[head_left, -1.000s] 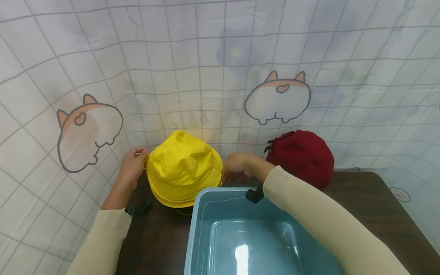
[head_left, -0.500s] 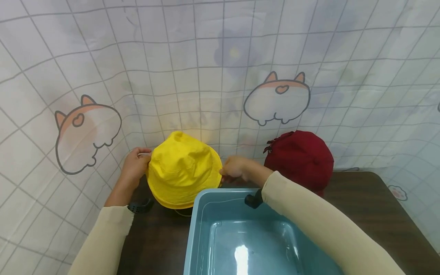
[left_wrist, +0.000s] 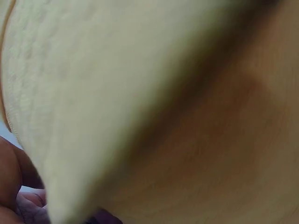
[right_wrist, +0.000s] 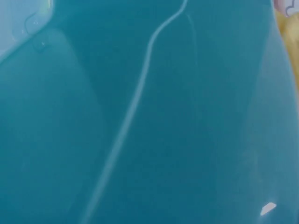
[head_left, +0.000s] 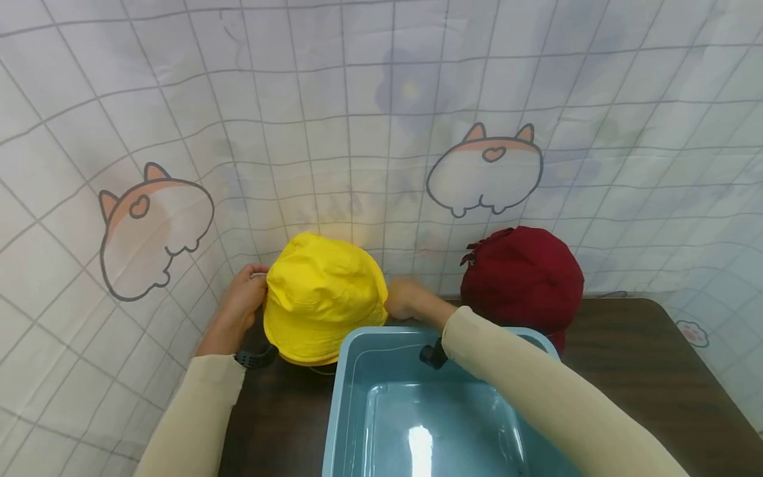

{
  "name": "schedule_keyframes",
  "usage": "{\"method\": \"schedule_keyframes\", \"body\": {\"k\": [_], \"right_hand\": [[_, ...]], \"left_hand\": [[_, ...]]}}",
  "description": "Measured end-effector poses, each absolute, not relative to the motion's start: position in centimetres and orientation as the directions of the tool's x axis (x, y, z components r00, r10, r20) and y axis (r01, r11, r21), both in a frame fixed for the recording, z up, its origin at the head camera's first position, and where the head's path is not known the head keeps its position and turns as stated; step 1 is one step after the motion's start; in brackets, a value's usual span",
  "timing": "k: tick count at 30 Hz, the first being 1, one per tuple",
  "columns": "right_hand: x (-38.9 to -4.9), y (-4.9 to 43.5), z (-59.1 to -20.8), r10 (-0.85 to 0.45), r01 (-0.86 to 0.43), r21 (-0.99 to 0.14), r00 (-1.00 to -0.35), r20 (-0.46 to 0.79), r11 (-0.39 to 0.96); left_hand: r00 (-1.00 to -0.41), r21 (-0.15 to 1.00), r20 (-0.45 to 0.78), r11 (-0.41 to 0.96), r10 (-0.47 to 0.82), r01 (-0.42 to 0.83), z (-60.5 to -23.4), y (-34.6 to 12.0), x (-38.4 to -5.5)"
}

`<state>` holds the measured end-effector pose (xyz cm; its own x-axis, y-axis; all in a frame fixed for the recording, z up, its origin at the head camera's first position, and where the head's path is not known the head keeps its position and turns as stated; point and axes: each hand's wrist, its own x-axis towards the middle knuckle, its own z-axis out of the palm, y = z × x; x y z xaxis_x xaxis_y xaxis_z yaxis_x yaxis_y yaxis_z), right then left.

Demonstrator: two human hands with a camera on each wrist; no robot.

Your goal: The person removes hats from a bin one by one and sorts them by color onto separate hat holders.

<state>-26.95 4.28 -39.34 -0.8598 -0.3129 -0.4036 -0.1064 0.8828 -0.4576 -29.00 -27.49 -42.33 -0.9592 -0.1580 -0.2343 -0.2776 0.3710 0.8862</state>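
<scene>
A yellow bucket hat point(head_left: 322, 285) sits upright at the back left of the dark table, its crown dented. My left hand point(head_left: 241, 301) pinches the brim on the left side, fingertips partly hidden behind the cloth. On the opposite side, my right hand point(head_left: 410, 299) holds the brim edge with curled fingers. In the left wrist view a blurred beige sleeve point(left_wrist: 84, 93) covers most of the picture. The right wrist view looks into the blue bin point(right_wrist: 177, 140), with a sliver of the yellow hat point(right_wrist: 290, 39) at its right edge.
The blue plastic bin point(head_left: 335, 411) stands in front of the hat, under my right forearm. A dark red hat point(head_left: 524, 281) with small ties lies at the back right. Behind the wooden table point(head_left: 638, 351) hangs a white checked curtain point(head_left: 381, 86) with corgi prints.
The yellow hat has turned and shifted slightly right, its crown a little lower and front brim less spread. My left hand has moved right with it; the right hand stays at the brim.
</scene>
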Motion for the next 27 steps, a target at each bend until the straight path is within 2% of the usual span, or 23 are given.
{"method": "schedule_keyframes", "body": {"k": [5, 11, 18, 22, 27], "right_hand": [[-27.2, 4.4, -39.8, -0.316, -0.121, -0.438, -0.858, -0.405, 0.891], [-27.3, 5.0, -39.9, -0.293, -0.064, -0.476, -0.857, -0.424, 0.877], [-25.6, 6.1, -37.6, -0.24, -0.077, -0.433, -0.911, -0.336, 0.898], [-23.6, 7.7, -34.7, -0.201, -0.124, -0.319, -0.954, -0.221, 0.939], [-21.4, 11.7, -31.3, -0.179, -0.191, -0.162, -0.98, 0.084, 0.968]], "left_hand": [[-0.962, 0.896, -0.231, 0.353, -0.147, -0.269, -42.6, -26.8, -29.4], [-0.963, 0.881, -0.231, 0.391, -0.136, -0.266, -42.6, -26.6, -29.3], [-0.969, 0.825, -0.229, 0.508, -0.097, -0.246, -42.2, -27.8, -27.5], [-0.98, 0.769, -0.181, 0.61, -0.079, -0.191, -41.4, -28.6, -25.9], [-0.995, 0.678, -0.062, 0.728, -0.079, -0.1, -39.6, -29.1, -23.6]]}}
